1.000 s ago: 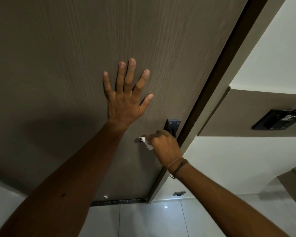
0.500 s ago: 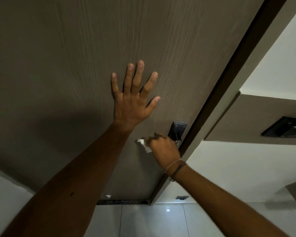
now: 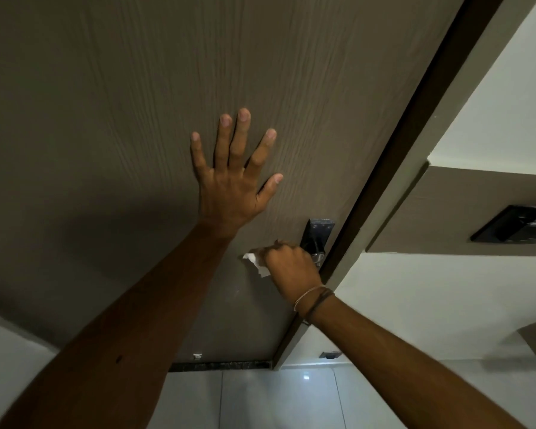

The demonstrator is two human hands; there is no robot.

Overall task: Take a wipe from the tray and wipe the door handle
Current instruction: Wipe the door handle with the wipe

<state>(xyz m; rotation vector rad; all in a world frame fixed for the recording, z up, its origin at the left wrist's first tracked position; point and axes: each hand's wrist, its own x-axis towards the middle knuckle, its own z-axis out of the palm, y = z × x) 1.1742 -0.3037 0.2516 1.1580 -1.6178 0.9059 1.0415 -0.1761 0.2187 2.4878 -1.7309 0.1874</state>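
Observation:
My right hand [image 3: 291, 267] is closed around a white wipe [image 3: 256, 264], pressed on the door handle of the brown wooden door [image 3: 136, 103]. The wipe sticks out to the left of my fist. The lever itself is hidden under the hand and wipe; only the dark handle plate [image 3: 317, 233] and a bit of metal show just right of my knuckles. My left hand [image 3: 234, 178] lies flat on the door above and left of the handle, fingers spread, holding nothing. No tray is in view.
The door's dark frame [image 3: 415, 125] runs diagonally to the right of the handle. A second brown door with a black handle plate [image 3: 514, 224] is on the white wall at the right. Pale tiled floor [image 3: 276, 397] lies below.
The wipe and my right hand have slid left along the handle, covering the lever end that showed a second ago. The left hand stays flat on the door; the view has shifted slightly.

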